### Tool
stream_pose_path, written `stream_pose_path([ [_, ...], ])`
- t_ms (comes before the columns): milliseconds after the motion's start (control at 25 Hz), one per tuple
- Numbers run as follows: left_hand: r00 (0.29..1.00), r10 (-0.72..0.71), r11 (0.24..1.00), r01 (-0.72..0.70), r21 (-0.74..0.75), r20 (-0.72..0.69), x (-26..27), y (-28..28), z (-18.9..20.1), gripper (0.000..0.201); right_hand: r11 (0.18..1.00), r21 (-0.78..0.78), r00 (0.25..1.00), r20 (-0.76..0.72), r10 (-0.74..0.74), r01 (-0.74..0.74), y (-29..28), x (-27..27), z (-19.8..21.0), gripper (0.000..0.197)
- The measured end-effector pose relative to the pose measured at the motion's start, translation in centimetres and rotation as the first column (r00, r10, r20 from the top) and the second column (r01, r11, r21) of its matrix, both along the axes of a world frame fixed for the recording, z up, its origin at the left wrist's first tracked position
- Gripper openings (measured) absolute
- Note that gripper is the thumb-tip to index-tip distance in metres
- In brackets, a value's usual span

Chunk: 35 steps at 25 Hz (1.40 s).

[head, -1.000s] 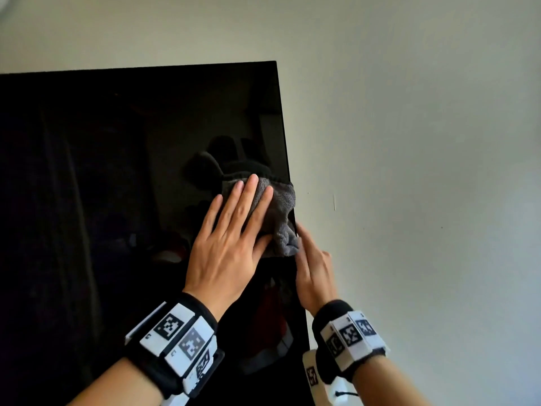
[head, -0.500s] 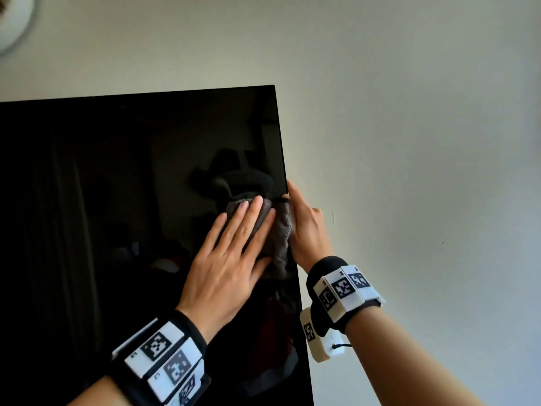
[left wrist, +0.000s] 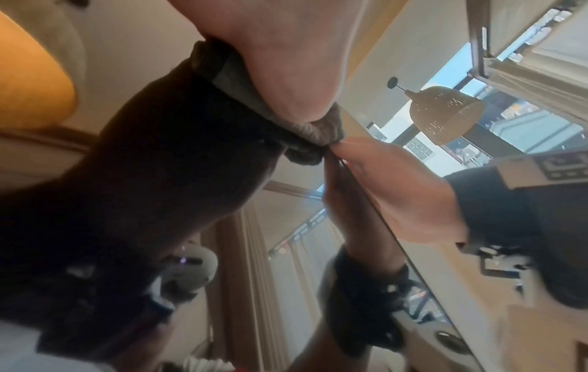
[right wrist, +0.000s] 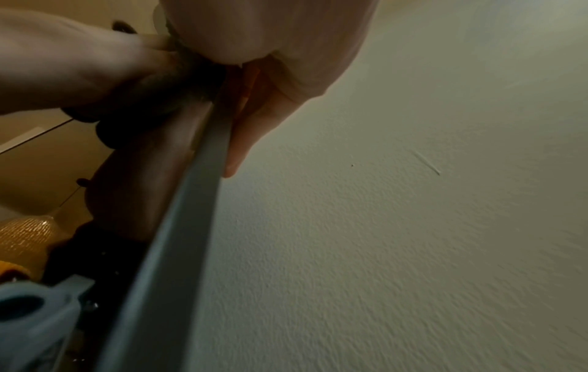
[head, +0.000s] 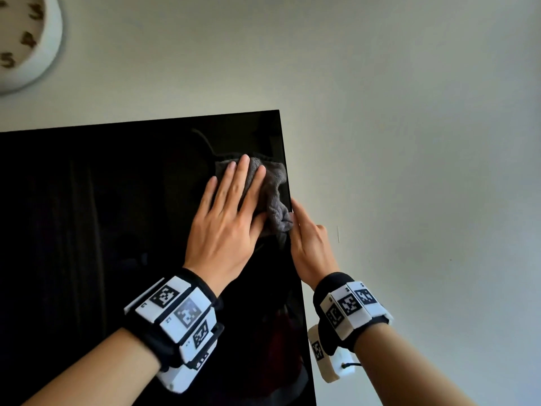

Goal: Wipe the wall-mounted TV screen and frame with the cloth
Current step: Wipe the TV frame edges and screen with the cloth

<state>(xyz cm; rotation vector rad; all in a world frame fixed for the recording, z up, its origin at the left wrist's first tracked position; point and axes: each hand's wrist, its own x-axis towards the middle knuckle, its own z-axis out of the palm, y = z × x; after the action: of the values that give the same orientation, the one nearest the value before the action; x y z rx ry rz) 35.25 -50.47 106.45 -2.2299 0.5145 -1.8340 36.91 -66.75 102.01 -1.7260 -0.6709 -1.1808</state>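
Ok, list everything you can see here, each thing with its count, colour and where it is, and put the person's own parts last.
TV: one, black glossy screen, mounted on the wall, its right edge in view.
Cloth: one, grey, bunched against the screen near the TV's right edge.
Clock: one, white rim, gold numerals, on the wall at upper left.
Wall: one, off-white, behind the TV.
Wrist bands: two, black with white marker tiles, one on each wrist.
Left hand: flat, fingers straight, pressing the cloth.
Right hand: at the TV's right edge, touching the cloth.
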Motion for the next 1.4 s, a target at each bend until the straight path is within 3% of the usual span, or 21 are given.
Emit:
stream_pose_path([
  [120,1.0,-0.014,1.0,0.013,0.028,0.022,0.3,0.0,0.4,0.061,0.999,-0.034,1.0,-0.011,0.009,-0.009,-0.3,-0.6,2.1,0.032],
  [240,0.999,-0.026,1.0,0.026,-0.007,0.019,0.3,0.0,1.8,0.061,0.997,-0.075,1.0,-0.008,-0.019,0.019,-0.4,-0.7,6.7,0.026],
  [400,1.0,0.017,0.999,-0.018,0.044,0.003,0.3,-0.1,0.0,0.062,0.985,-0.166,0.998,-0.029,-0.062,0.056,-0.8,-0.8,12.5,0.037],
  [520,1.0,0.016,1.0,-0.016,-0.002,0.017,0.3,0.2,2.6,0.063,0.981,-0.181,0.997,-0.027,-0.079,0.072,-0.8,-1.0,14.9,0.04],
  [640,0.999,-0.045,0.995,0.044,-0.094,-0.009,0.3,-0.4,5.7,0.064,0.978,-0.186,0.996,0.015,-0.091,0.092,-0.7,-1.0,15.0,0.034],
  [800,1.0,-0.005,1.0,0.005,0.025,-0.003,0.9,-0.9,4.5,0.063,0.977,-0.201,0.997,0.051,-0.064,0.073,-1.0,-0.7,14.6,0.033],
  [960,0.999,-0.045,0.998,0.045,-0.034,0.012,0.7,-1.8,5.9,0.063,0.981,-0.177,0.997,0.017,-0.076,0.078,-1.1,-0.6,14.7,0.031],
  [1080,1.0,-0.015,1.0,0.015,0.007,0.02,0.9,-1.2,6.2,0.063,0.972,-0.206,0.994,0.02,-0.109,0.111,-1.1,-1.6,15.6,0.027],
  [1200,1.0,0.013,1.0,-0.013,-0.012,0.011,0.8,1.0,7.3,0.064,0.914,-0.307,0.963,0.142,-0.23,0.264,0.4,-2.6,17.9,0.031],
  [1400,0.999,0.033,0.999,-0.033,-0.038,0.006,0.5,4.1,7.5,0.064,0.678,-0.442,0.806,0.242,-0.54,0.587,3.7,-3.8,19.0,0.03],
])
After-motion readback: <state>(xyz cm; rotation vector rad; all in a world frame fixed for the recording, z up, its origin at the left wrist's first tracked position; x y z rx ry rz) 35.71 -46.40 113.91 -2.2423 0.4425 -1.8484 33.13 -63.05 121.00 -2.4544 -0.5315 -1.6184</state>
